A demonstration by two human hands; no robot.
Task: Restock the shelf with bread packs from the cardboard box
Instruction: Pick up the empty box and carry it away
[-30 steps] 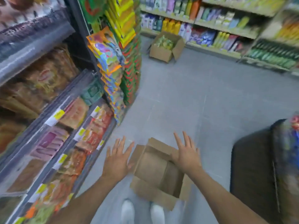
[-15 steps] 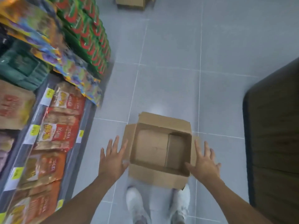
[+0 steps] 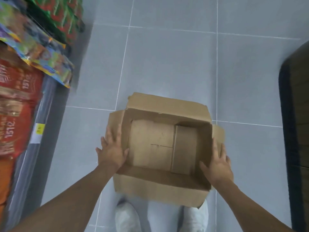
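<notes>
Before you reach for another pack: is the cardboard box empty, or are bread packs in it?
Empty: the cardboard box is open and only its bare brown bottom flaps show inside.

Open cardboard box (image 3: pixel 151 144) on grey tile floor (image 3: pixel 167 64), L hand (image 3: pixel 113 149) flat on left flap, R hand (image 3: pixel 219 164) on right side (thumb inside rim), white shoes (image 3: pixel 127 216) below, red packs (image 3: pixel 15 97) on shelf (image 3: pixel 48 101) at left.
</notes>
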